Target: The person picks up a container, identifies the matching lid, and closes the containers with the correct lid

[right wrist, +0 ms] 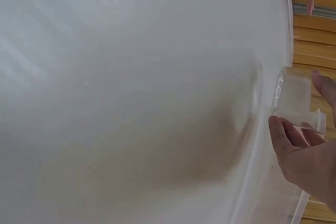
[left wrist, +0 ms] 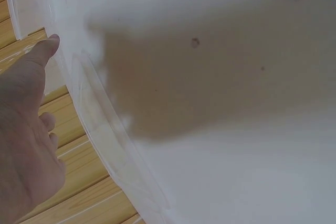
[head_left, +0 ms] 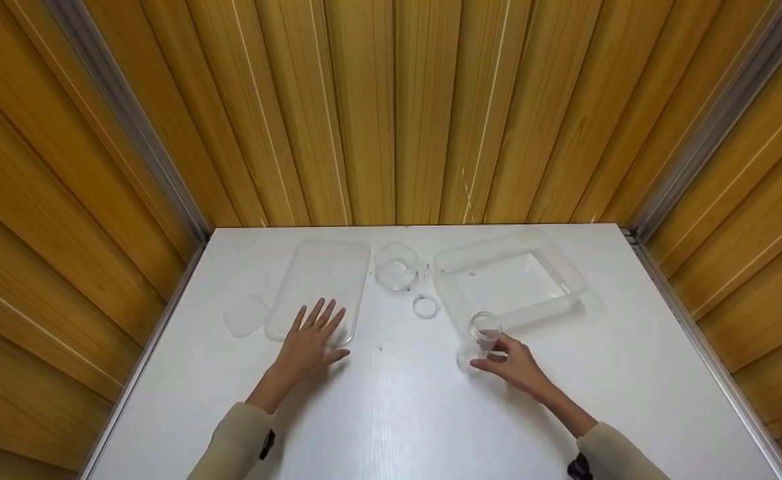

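So the right hand (head_left: 514, 365) has its fingers curled round a small clear cup (head_left: 485, 333), pinching it low on the body with the mouth tilted up and away, just near of the big clear container (head_left: 567, 293) on the right side of the white table (head_left: 391, 413). Looks like the low grip keeps the rim free. The left hand (head_left: 311, 340) is flat, fingers spread and straight, pressing on the near end of the long clear lid (head_left: 321, 280), probably just steadying it on the slick tabletop. Between them, farther back, sit a smaller clear tub (head_left: 396, 267) and a little clear ring (head_left: 425, 307). A small lid (head_left: 245, 315) lies at the far left.
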The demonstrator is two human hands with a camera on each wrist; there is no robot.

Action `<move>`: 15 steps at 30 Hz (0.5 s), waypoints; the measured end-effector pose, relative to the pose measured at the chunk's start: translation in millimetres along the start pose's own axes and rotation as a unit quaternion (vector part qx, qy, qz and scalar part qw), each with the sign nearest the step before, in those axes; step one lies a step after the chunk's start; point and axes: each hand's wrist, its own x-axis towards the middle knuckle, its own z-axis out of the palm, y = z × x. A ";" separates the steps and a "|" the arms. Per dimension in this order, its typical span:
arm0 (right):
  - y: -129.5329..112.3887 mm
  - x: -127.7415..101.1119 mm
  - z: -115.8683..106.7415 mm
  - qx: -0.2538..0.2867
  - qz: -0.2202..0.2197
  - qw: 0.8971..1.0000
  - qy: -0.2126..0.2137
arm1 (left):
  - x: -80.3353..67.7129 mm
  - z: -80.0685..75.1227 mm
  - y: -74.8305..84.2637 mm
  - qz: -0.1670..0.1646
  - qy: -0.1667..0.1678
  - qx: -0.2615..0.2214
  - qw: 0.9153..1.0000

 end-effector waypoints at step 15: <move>10.6 20.2 14.5 -0.047 -0.010 0.999 0.001 | 0.6 0.2 1.3 0.011 0.030 -0.022 0.999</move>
